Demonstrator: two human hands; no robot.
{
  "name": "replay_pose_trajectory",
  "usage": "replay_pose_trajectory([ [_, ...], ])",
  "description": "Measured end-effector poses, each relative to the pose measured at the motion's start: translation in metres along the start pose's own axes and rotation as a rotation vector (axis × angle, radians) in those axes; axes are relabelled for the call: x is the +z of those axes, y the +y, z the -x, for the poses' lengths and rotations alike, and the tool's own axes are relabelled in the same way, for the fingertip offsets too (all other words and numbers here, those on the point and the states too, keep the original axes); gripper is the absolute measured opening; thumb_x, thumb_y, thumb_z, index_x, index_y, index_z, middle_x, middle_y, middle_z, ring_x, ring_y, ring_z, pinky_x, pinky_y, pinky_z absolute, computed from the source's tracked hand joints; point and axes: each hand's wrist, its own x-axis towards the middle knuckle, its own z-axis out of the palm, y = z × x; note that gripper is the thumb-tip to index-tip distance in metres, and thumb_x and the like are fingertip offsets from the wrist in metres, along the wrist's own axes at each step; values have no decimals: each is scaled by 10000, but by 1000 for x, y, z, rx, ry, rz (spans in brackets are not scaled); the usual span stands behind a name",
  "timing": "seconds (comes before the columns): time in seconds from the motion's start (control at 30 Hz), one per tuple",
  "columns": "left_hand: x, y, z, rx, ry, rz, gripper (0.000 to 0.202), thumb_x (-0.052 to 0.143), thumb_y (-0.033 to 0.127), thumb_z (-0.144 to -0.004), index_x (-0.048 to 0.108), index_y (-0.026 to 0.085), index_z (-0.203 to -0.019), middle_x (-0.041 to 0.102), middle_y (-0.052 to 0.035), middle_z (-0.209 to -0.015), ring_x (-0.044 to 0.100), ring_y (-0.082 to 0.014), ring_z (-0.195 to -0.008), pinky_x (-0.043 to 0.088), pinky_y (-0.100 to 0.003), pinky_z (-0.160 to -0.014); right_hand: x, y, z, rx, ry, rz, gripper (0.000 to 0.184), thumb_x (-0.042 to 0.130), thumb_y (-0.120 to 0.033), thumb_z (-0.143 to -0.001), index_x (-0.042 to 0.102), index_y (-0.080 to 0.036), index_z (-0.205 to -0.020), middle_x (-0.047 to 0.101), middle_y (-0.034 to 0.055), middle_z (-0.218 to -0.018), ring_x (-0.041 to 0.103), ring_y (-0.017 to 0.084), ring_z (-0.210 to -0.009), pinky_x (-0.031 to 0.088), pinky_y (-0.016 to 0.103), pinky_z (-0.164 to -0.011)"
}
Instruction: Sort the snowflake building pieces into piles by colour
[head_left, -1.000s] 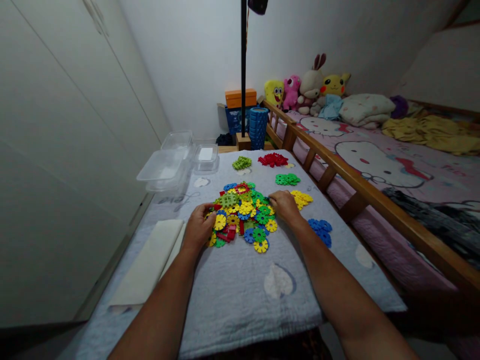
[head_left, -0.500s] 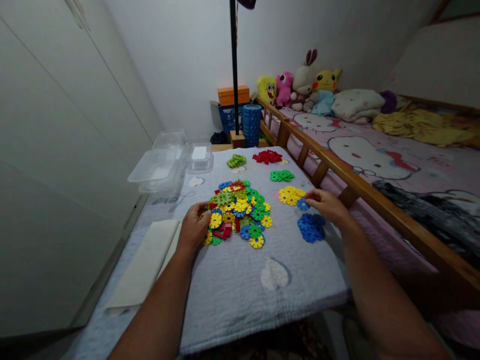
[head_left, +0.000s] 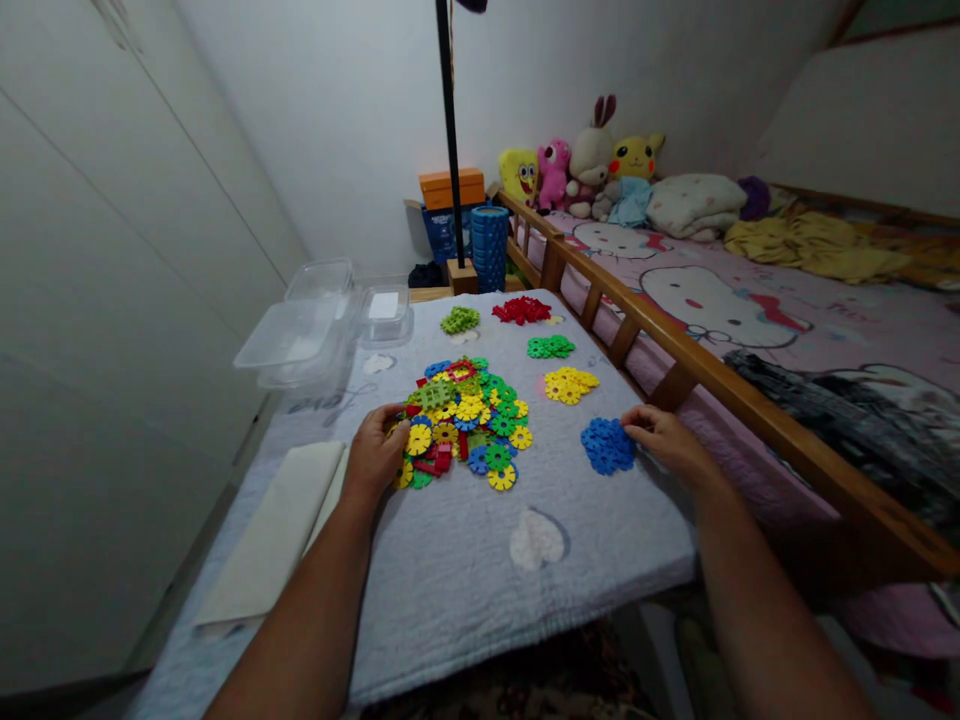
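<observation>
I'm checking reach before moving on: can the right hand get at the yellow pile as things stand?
Probably yes: the right hand is at the edge of the blue pile, near the yellow pile, and only tablecloth shows between its fingertips and the yellow pile.

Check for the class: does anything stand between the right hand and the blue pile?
Nothing visible does: the right hand is at the right edge of the blue pile; whether it touches is unclear. The yellow pile lies farther back, out of the way.
</observation>
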Motion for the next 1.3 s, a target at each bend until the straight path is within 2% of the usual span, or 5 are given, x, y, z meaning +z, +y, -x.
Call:
replay_pose_trajectory([
  [0.33, 2, -5, -2, 17, 6, 6, 401, 606, 418, -807, 680, 184, -1124, 713, -83, -1055, 663, -245, -981, 533, -381, -901, 16, -33, -16, -137, 134, 222, 171, 573, -258, -797, 708, -184, -872, 670, 60, -893, 608, 187, -778, 480, 307, -732],
  [0.57, 2, -5, -1, 12, 4, 26, 388, 597, 417, -816, 672, 187, -1121, 717, -80, -1047, 672, -239, -956, 539, -379, -894, 97, -104, -45, -441, -189, 484, 245, 574, -159, -866, 731, -175, -1053, 734, 108, -1128, 629, 237, -1080, 427, 355, -989],
  [0.8, 0, -3, -1, 33, -14, 19, 371, 591, 411, -815, 674, 187, -1099, 716, -79, -1042, 667, -243, -962, 539, -382, -893, 151, -105, -72, -397, -159, 606, 389, 520, -122, -917, 659, -162, -1278, 688, 140, -1268, 597, 256, -1160, 381, 352, -1013],
  [1.03, 0, 1, 0, 18, -18, 12, 366, 593, 416, -816, 686, 192, -1090, 719, -78, -1022, 671, -239, -939, 541, -373, -866, 148, -97, -72, -398, -51, 418, 244, 615, -117, -805, 707, -189, -1019, 709, 97, -1034, 594, 228, -977, 412, 329, -896],
  [1.3, -1, 1, 0, 21, -11, -27, 366, 582, 406, -823, 687, 194, -1103, 716, -80, -1061, 667, -242, -966, 530, -381, -901, 103, -79, -83, -228, 105, -16, 101, 578, -239, -742, 643, -197, -807, 645, -2, -733, 573, 162, -694, 425, 274, -671],
])
